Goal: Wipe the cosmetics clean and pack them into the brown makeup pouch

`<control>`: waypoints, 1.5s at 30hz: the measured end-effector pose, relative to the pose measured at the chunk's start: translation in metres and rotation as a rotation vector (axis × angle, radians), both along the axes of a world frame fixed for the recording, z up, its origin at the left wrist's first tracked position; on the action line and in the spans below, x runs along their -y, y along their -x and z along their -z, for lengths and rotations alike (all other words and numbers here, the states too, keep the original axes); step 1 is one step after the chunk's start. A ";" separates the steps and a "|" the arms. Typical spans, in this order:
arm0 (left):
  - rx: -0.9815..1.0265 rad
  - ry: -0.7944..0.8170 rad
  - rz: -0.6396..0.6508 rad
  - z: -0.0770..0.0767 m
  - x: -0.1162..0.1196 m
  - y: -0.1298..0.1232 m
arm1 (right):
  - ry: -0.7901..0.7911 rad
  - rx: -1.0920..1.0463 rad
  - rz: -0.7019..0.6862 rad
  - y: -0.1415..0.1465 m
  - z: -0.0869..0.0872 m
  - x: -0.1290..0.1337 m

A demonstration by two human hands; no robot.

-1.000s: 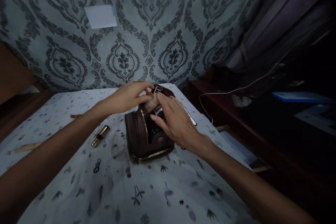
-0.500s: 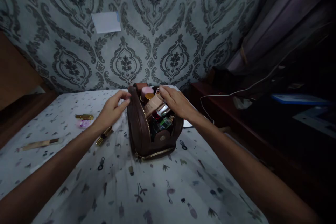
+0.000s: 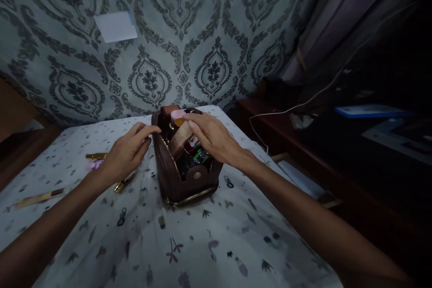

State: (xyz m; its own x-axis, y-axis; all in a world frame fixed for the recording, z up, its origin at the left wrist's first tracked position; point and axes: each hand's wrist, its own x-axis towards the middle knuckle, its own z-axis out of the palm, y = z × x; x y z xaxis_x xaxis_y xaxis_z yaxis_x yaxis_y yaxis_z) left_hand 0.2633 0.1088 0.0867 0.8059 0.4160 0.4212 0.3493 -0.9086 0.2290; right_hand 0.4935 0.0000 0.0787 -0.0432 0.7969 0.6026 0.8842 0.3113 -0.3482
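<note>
A brown cosmetic bag [image 3: 165, 175] stands unzipped on the patterned sheet, packed with makeup. Inside it I see a pink-capped item [image 3: 177, 116], a beige tube [image 3: 181, 137] and a green shiny packet [image 3: 201, 157]. My left hand [image 3: 130, 150] is at the bag's left rim, its index fingertip at the edge and the thumb apart, with nothing visibly held. Over the right side of the opening lies my right hand [image 3: 216, 137], fingers stretched across the contents near the pink cap. What is beneath that palm is hidden.
Left of the bag lie a gold tube [image 3: 96, 156], a purple-and-pink small item [image 3: 94, 164], another gold tube [image 3: 119, 186] partly behind my left wrist, and a beige brush-like stick [image 3: 40, 198]. A white cable [image 3: 293, 109] runs over the dark red furniture at right.
The view has shifted, so the scene sits further left. My right hand has moved further left over the bag's contents, now covering more of them. My left hand stays by the left rim.
</note>
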 end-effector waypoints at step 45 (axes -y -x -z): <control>0.246 0.209 -0.003 0.021 0.000 0.012 | -0.081 -0.013 0.005 -0.008 0.014 0.011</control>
State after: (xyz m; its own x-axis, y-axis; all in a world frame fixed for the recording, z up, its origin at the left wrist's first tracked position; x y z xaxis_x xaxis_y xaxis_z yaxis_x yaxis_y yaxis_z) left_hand 0.2516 0.1087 0.0659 0.6892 0.5164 0.5083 0.2634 -0.8321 0.4881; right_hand 0.5018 -0.0114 0.0643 -0.0305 0.7458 0.6655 0.8814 0.3341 -0.3339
